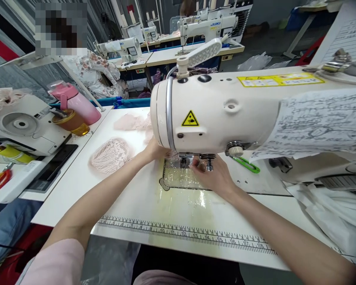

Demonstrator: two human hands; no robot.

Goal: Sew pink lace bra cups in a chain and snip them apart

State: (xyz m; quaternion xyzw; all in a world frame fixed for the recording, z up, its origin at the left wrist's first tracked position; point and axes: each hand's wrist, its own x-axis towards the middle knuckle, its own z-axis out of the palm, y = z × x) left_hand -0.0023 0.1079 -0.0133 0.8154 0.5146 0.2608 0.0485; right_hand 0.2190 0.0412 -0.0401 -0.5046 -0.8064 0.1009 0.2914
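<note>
A white sewing machine fills the middle of the head view, its head above the shiny needle plate area. My left hand rests left of the needle area, by a strip of pale pink lace; the machine head hides its fingers. My right hand is right of the presser foot, its fingers curled close together near the foot. Whatever is between those fingers is too small to make out. A pale pink lace cup piece lies on the table left of my left forearm.
More pink fabric lies behind. A ruler strip runs along the front table edge. A green thread snipper lies under the machine arm. At left are a pink flask, a brown cup and another machine. A person sits beyond.
</note>
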